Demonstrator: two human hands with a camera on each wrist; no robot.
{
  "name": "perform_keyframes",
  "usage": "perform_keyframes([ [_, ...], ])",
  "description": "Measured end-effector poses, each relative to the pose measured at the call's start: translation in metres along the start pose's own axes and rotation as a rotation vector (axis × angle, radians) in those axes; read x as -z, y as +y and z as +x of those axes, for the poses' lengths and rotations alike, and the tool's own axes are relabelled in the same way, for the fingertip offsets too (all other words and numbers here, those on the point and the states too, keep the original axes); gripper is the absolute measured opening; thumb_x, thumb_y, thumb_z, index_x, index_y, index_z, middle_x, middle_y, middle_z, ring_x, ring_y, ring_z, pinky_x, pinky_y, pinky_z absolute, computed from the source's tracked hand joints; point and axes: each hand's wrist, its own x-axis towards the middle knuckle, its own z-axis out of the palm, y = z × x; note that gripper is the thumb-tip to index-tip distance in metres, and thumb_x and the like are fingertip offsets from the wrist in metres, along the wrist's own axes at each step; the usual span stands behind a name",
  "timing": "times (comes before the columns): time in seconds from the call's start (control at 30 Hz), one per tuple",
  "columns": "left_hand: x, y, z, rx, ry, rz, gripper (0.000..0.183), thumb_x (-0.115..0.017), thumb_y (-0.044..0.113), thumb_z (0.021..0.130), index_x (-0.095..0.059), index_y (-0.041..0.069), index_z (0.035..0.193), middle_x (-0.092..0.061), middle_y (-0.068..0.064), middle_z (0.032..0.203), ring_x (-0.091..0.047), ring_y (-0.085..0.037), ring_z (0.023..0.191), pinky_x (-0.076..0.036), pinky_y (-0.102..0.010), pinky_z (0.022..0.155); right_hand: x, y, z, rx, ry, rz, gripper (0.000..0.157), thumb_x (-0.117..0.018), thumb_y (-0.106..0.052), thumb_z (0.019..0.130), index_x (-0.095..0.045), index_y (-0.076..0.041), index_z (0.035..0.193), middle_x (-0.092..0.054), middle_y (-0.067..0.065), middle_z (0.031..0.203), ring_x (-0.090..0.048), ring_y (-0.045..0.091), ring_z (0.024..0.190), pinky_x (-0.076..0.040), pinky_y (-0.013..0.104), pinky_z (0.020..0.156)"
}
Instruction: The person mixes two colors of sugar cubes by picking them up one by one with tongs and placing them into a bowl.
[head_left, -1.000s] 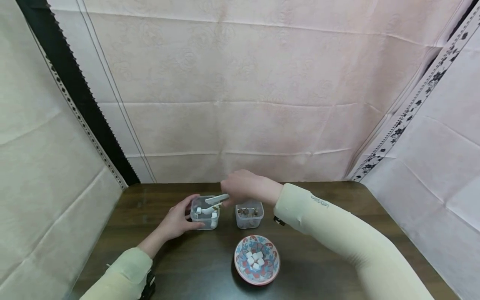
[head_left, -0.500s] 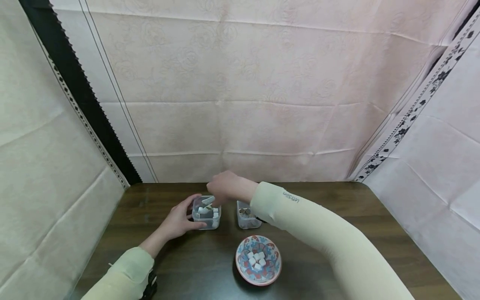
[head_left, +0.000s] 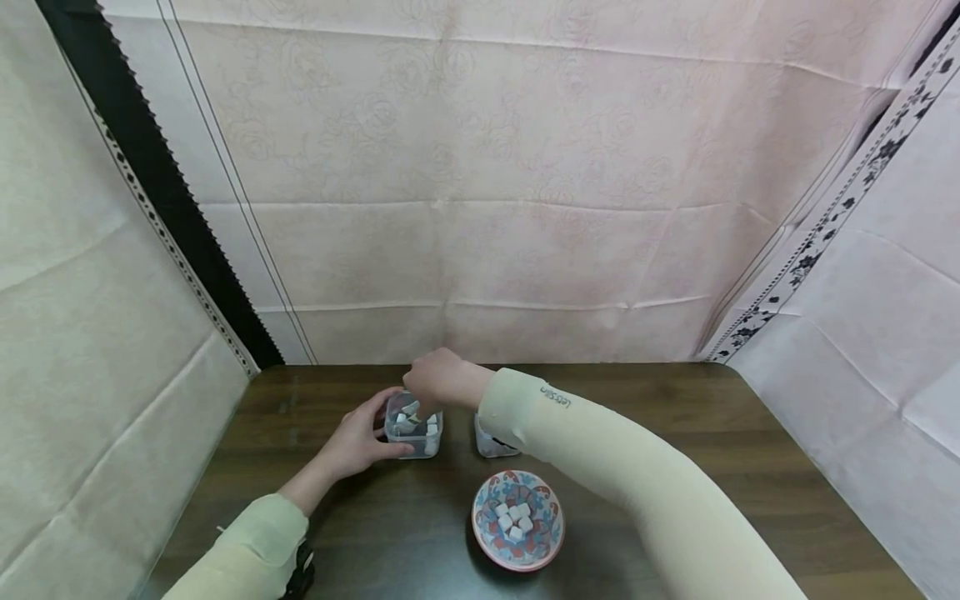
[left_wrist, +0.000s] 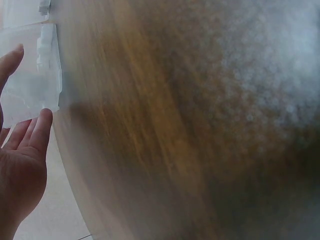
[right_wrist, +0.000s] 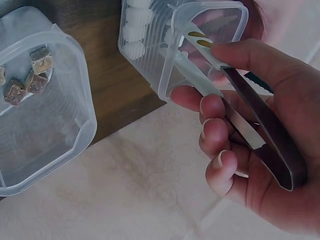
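A clear plastic container with several white cubes stands on the table. My left hand grips its side, thumb toward me and fingers around the far side; the left wrist view has the hand at its left edge. My right hand is over that container, gripping a pair of tongs with dark handles and pale tips. In the right wrist view the tips reach inside the container's rim. A white cube between them does not show clearly.
A second clear container with several brown cubes is just right of the first, partly hidden by my right sleeve. Nearer me a patterned bowl holds several white cubes. A pale cloth hangs behind the wooden table.
My right hand has moved left with the tongs, from between the two containers to over the left one, and its sleeve now covers more of the right container. My left hand stays put.
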Motion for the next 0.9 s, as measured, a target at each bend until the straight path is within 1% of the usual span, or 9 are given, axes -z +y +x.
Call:
perform_keyframes([
  [0.2,-0.0005,0.0,0.0021,0.02,0.001,0.005,0.093,-0.092,0.018,0.087,-0.038,0.009,0.162,-0.046,-0.023,0.16,-0.052,-0.044,0.143,-0.056,-0.048,0.106,-0.0018,-0.0032,0.0033,-0.008,-0.011,-0.018,0.035,-0.076,-0.048,0.096,-0.076,-0.021,0.119,-0.074,-0.004,0.11,-0.066,0.012,0.09,-0.06,0.031,0.08],
  [0.33,-0.0007,-0.0023,0.0031,0.027,0.0,0.008,0.094,-0.091,0.017,0.087,-0.037,0.009,0.163,-0.045,-0.022,0.162,-0.051,-0.043,0.144,-0.056,-0.048,0.107,-0.0017,-0.0044,0.0028,0.009,-0.026,0.002,0.04,-0.076,-0.049,0.097,-0.075,-0.021,0.125,-0.074,-0.004,0.114,-0.067,0.012,0.093,-0.06,0.031,0.082],
  [0.47,0.0002,-0.0049,0.0039,0.022,0.0,0.014,0.095,-0.092,0.018,0.087,-0.036,0.007,0.163,-0.043,-0.024,0.163,-0.05,-0.044,0.145,-0.056,-0.049,0.107,-0.0004,-0.0055,0.0006,0.032,-0.033,0.013,0.045,-0.076,-0.051,0.096,-0.074,-0.021,0.129,-0.074,-0.004,0.118,-0.068,0.012,0.097,-0.06,0.03,0.084],
  [0.7,-0.0001,-0.0062,0.0037,0.02,0.006,0.01,0.093,-0.091,0.015,0.087,-0.037,0.01,0.163,-0.044,-0.022,0.162,-0.051,-0.043,0.144,-0.057,-0.048,0.106,0.0021,-0.0047,-0.0011,0.017,-0.038,0.013,0.042,-0.076,-0.05,0.097,-0.075,-0.02,0.126,-0.073,-0.003,0.115,-0.066,0.012,0.091,-0.06,0.029,0.08],
  [0.9,-0.0011,-0.0057,0.0031,0.024,0.009,0.011,0.095,-0.092,0.016,0.087,-0.036,0.008,0.164,-0.043,-0.022,0.163,-0.051,-0.043,0.144,-0.056,-0.048,0.106,0.0035,-0.0053,0.0027,0.03,-0.034,0.016,0.04,-0.076,-0.05,0.097,-0.075,-0.02,0.124,-0.074,-0.003,0.114,-0.064,0.012,0.087,-0.059,0.028,0.079],
])
